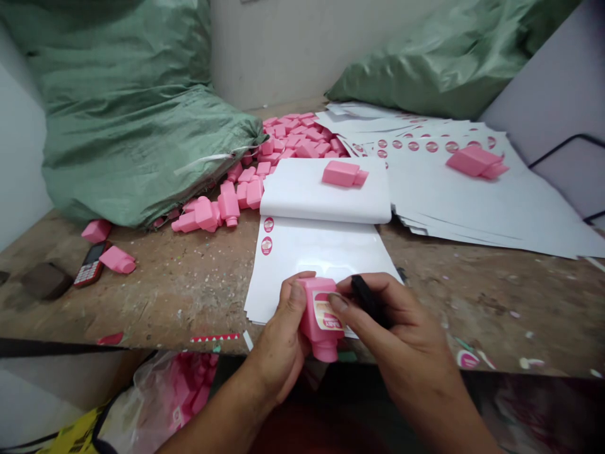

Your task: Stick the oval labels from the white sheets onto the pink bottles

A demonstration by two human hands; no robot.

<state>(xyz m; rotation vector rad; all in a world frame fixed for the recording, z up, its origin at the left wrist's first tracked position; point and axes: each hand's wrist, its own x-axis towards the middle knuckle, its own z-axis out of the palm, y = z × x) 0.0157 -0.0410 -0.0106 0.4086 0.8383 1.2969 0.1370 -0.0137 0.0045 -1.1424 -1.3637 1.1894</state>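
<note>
I see my left hand point(278, 343) with its fingers clamped on a pink bottle point(309, 323), near the front edge of the surface point(439, 271). My right hand point(406, 321) has its fingers curled tight on a black thing point(365, 297). Its thumb touches the bottle's label point(326, 314); I can read "BABY". There is room to the right, among little scraps point(467, 359).

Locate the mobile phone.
In the head view, the mobile phone lies at the left of the bench, between a dark brown object and a pink bottle.
</note>
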